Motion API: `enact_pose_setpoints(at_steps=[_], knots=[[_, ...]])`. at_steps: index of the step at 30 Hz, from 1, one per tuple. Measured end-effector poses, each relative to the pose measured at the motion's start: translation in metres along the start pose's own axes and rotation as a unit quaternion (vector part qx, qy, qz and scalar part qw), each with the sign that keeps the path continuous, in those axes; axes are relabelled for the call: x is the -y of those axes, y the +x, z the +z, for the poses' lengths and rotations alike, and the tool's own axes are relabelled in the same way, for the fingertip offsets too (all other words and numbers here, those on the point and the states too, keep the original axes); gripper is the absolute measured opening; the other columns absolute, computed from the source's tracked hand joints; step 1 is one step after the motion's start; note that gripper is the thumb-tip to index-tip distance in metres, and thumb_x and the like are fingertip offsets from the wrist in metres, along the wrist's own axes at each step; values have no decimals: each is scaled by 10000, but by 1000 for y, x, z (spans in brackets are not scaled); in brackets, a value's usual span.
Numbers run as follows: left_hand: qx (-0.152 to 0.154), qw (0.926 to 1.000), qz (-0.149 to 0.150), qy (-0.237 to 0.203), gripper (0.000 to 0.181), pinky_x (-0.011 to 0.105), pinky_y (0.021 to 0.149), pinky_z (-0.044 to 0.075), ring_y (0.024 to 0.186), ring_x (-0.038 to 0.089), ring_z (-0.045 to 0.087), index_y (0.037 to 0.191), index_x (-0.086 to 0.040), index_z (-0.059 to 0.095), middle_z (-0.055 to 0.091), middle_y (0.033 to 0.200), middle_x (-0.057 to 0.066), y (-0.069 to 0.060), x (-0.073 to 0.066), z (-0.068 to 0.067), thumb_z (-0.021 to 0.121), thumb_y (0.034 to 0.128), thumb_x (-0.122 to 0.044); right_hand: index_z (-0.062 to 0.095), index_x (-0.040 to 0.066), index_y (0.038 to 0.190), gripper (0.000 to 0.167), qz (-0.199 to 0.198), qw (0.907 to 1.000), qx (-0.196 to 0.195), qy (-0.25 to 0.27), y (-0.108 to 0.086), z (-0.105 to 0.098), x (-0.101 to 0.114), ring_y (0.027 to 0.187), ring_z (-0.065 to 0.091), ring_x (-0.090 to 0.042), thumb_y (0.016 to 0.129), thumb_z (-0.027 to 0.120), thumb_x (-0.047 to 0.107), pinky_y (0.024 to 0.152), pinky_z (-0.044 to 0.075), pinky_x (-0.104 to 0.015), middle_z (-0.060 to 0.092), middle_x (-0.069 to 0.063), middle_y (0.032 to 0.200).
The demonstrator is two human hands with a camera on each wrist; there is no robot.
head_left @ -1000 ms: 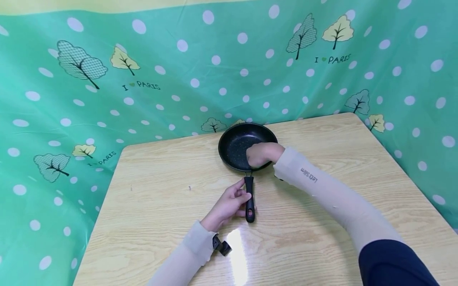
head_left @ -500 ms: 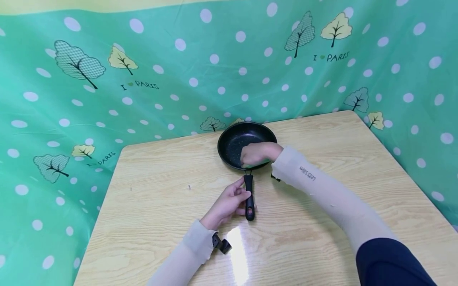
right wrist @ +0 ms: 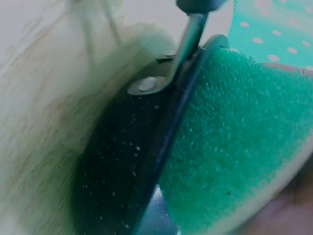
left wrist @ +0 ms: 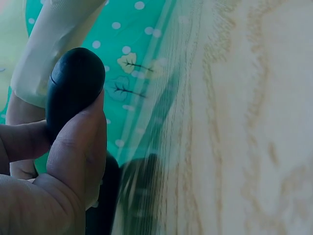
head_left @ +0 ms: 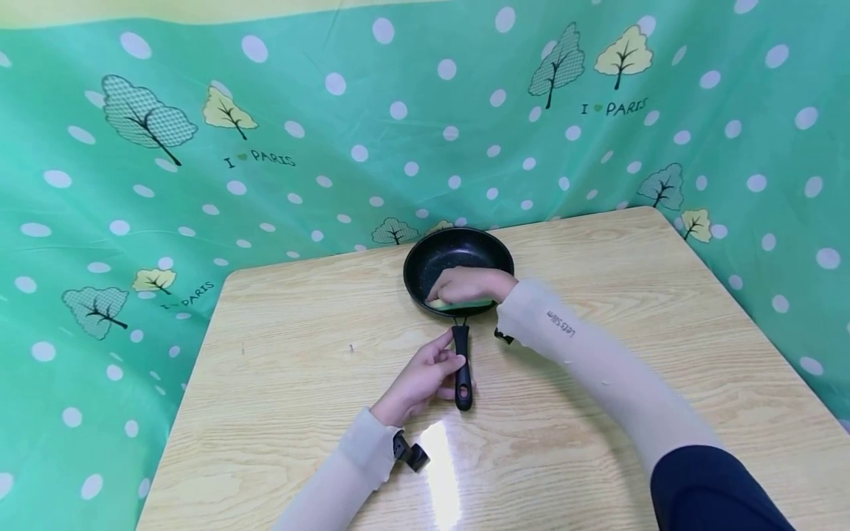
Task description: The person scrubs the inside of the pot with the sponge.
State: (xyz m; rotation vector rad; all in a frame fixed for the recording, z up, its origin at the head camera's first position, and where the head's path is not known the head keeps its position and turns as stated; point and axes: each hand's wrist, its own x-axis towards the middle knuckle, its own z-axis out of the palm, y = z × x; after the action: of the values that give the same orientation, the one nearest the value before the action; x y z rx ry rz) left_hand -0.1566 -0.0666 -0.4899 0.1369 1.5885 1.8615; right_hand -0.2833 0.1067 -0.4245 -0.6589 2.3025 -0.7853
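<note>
1. The left hand (head_left: 425, 376) grips the pan's handle (head_left: 463, 377), thumb on top and fingers at the side and beneath. The moulded black grip looks firm and probably not slippery; it seems the best hold, though taking it nearer the bowl would likely resist twisting better.
2. Apart from it, the right hand (head_left: 468, 284) is curled over a sponge (right wrist: 239, 142) inside the pan's near side, by the handle bracket (right wrist: 149, 85).
3. The sponge has a coarse green face and a pale layer behind. It should be light, soft and springy, best held by the pale side with fingers spread to share the pressure.
4. The frying pan (head_left: 458, 254) sits upright towards the counter's (head_left: 285, 369) far edge. Its speckled bowl looks stiff, moderately light and smooth, so it could slide or swivel if pushed unsteadied; the dark coating may scratch.
</note>
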Motion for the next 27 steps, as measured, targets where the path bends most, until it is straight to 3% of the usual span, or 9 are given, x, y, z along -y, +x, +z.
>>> enact_pose_setpoints(at_steps=[6, 14, 27], knots=[[48, 10000, -16, -38, 703, 404, 739, 685, 838, 238, 728, 1694, -65, 125, 575, 1087, 127, 0, 0, -1, 492, 1096, -16, 643, 83, 1455, 542, 3, 9996, -215, -207, 10, 8, -1, 1481, 441, -250, 950, 447, 59, 1247, 380, -401, 593, -75, 1511], [53, 10000, -32, -41, 700, 393, 731, 685, 848, 247, 726, 1693, -62, 122, 588, 1092, 126, 0, -2, -1, 487, 1097, -12, 547, 56, 1526, 443, -335, 9970, -249, -659, 19, 11, 0, 1486, 439, -272, 1119, 480, 217, 1253, 374, -399, 532, -116, 1563], [91, 9999, -34, -80, 704, 386, 729, 684, 849, 242, 725, 1695, -65, 120, 564, 1069, 116, 0, 1, -1, 488, 1098, -10, 459, 55, 1581, 483, -154, 9945, -286, -995, 29, 12, 1, 1485, 410, -273, 1113, 495, 170, 1255, 362, -405, 472, -147, 1599]])
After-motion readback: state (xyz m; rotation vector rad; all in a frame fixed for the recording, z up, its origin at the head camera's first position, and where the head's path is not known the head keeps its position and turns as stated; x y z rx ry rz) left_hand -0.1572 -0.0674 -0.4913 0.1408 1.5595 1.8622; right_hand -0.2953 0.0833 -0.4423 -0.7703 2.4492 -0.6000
